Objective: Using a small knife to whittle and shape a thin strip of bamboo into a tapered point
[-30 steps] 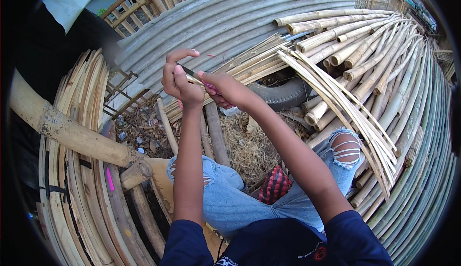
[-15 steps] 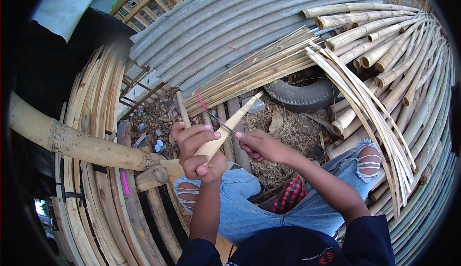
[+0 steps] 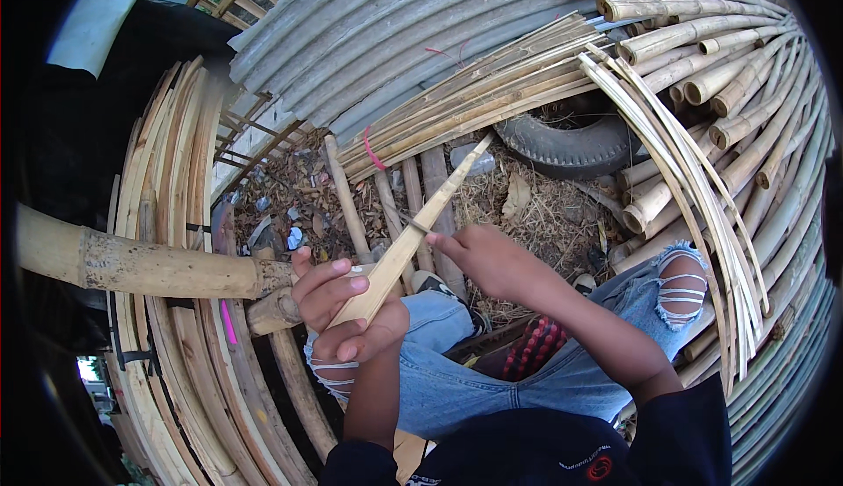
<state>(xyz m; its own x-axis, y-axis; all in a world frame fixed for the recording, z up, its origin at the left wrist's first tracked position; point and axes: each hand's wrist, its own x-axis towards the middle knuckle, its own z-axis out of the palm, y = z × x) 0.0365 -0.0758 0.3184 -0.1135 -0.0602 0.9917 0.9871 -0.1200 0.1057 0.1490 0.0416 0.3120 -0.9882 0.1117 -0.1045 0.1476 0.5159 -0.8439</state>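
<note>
Head view: the left hand (image 3: 347, 310) has its fingers wrapped round the lower end of a bamboo strip (image 3: 413, 240) slanting up over the knees; the right hand (image 3: 492, 262) pinches a thin blade (image 3: 415, 223) against it. Both hands sit lower than 0.5 s ago

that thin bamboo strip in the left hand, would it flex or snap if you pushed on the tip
The bamboo strip is long, thin and tapers to a point, so it would probably bend near the tip rather than stay rigid. The left hand holds it up by the thick end alone, so it is likely light. The curved strips stacked nearby suggest this material flexes well before it breaks.
</note>
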